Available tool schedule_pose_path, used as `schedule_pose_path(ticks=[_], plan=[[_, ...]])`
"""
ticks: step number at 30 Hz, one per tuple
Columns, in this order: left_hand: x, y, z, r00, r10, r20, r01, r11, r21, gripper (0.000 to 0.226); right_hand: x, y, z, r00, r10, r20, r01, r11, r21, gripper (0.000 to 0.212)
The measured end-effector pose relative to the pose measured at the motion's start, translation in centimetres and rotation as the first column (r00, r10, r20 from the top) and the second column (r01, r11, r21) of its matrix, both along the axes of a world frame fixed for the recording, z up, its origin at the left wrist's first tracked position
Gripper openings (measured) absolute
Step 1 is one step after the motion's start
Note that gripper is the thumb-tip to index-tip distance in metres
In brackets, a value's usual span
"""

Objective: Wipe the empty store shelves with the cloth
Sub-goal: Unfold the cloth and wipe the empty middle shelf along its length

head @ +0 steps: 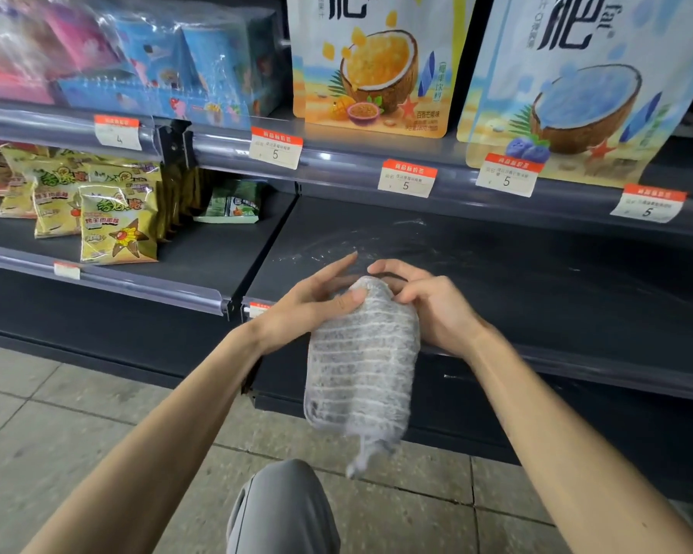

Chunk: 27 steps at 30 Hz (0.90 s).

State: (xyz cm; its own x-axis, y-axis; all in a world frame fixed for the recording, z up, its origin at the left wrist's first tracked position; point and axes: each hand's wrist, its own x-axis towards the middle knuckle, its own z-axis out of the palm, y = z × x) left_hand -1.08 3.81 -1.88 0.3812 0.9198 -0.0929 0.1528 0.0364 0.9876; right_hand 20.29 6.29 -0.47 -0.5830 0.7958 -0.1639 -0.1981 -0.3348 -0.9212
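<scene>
A grey cloth with pale stripes hangs folded in front of the shelf edge, held at its top by both hands. My left hand presses its thumb on the cloth's upper left, fingers stretched out. My right hand grips the cloth's upper right from behind. Just beyond the hands lies the empty dark shelf, with pale dusty smears near its middle back.
Yellow snack bags and a green pack sit on the left shelf. Large drink pouches stand on the shelf above, with price tags along its rail. Tiled floor and my grey-trousered knee are below.
</scene>
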Motion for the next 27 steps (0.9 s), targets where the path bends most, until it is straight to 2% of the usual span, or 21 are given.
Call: schedule_pose_path(ticks=[3, 4, 6, 8, 11, 14, 16, 18, 20, 22, 24, 27], plan=[[-0.5, -0.5, -0.2, 0.996, -0.064, -0.069, 0.064, 0.998, 0.0, 0.041, -0.2, 0.1, -0.7, 0.998, -0.009, 0.062, 0.007, 1.0, 0.029, 0.045], [-0.6, -0.6, -0.3, 0.997, -0.037, -0.075, 0.038, 0.999, 0.008, 0.039, -0.3, 0.1, -0.9, 0.993, -0.026, 0.112, 0.02, 0.998, 0.057, 0.044], [-1.2, -0.5, -0.8, 0.997, 0.047, -0.067, -0.046, 0.999, 0.014, 0.051, -0.2, 0.2, -1.3, 0.969, -0.067, 0.239, 0.036, 0.991, 0.132, 0.04], [-1.9, -0.4, -1.2, 0.991, 0.109, -0.076, -0.107, 0.994, 0.03, 0.057, 0.2, 0.4, -1.8, 0.915, -0.077, 0.397, -0.01, 0.977, 0.212, 0.035], [-2.6, -0.2, -1.4, 0.975, 0.185, -0.123, -0.174, 0.98, 0.097, 0.04, 0.6, -0.1, -2.1, 0.787, -0.036, 0.615, -0.142, 0.961, 0.238, 0.036], [-3.6, 0.2, -1.5, 0.95, 0.269, -0.159, -0.248, 0.959, 0.138, 0.033, 0.5, -0.5, -2.5, 0.694, -0.012, 0.72, -0.248, 0.935, 0.255, 0.029], [-4.6, 0.5, -1.8, 0.92, 0.337, -0.202, -0.305, 0.936, 0.175, 0.033, 0.6, -0.6, -2.7, 0.645, -0.056, 0.762, -0.263, 0.92, 0.29, 0.033], [-5.3, 0.7, -2.3, 0.864, 0.419, -0.278, -0.355, 0.9, 0.252, 0.031, 0.7, -0.5, -3.1, 0.62, -0.128, 0.774, -0.24, 0.908, 0.343, 0.047], [-5.6, 0.8, -2.8, 0.81, 0.495, -0.314, -0.404, 0.86, 0.313, 0.031, 0.5, -0.5, -3.4, 0.643, -0.192, 0.741, -0.19, 0.898, 0.397, 0.054], [-5.8, 1.1, -3.2, 0.726, 0.569, -0.388, -0.418, 0.812, 0.408, 0.032, 0.1, -0.3, -3.4, 0.664, -0.244, 0.706, -0.142, 0.887, 0.44, 0.044], [-6.0, 1.4, -3.4, 0.575, 0.661, -0.482, -0.409, 0.743, 0.531, 0.034, -0.2, -0.1, -3.0, 0.682, -0.253, 0.686, -0.119, 0.887, 0.446, 0.031], [-5.9, 1.5, -2.8, 0.46, 0.741, -0.489, -0.413, 0.666, 0.621, 0.031, 0.0, 0.5, -2.4, 0.653, -0.207, 0.729, -0.197, 0.883, 0.427, 0.022]])
